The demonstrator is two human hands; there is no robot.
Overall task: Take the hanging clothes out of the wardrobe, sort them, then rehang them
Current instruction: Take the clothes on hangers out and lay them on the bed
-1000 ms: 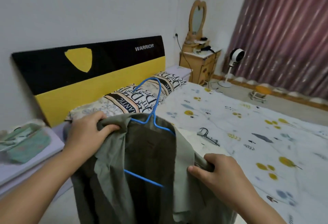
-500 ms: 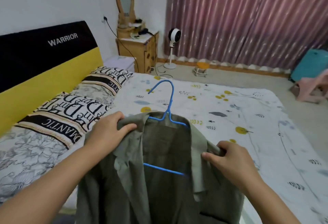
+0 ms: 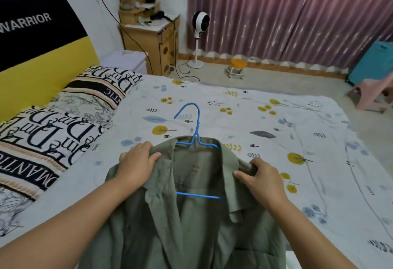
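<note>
An olive shirt (image 3: pixel 191 222) hangs open on a blue hanger (image 3: pixel 196 139), held up over the bed (image 3: pixel 276 141). The left hand (image 3: pixel 136 166) grips the shirt's left shoulder, its fingers (image 3: pixel 148 151) curled over the cloth; the right hand (image 3: pixel 260 180) clutches the right shoulder, its fingers (image 3: pixel 240 175) pinching the fold. The hanger's hook rises between and beyond the fingers. Left of the left fingers lie lettered pillows (image 3: pixel 53 136); far beyond stand a fan (image 3: pixel 200 24) and curtain (image 3: pixel 287 13).
</note>
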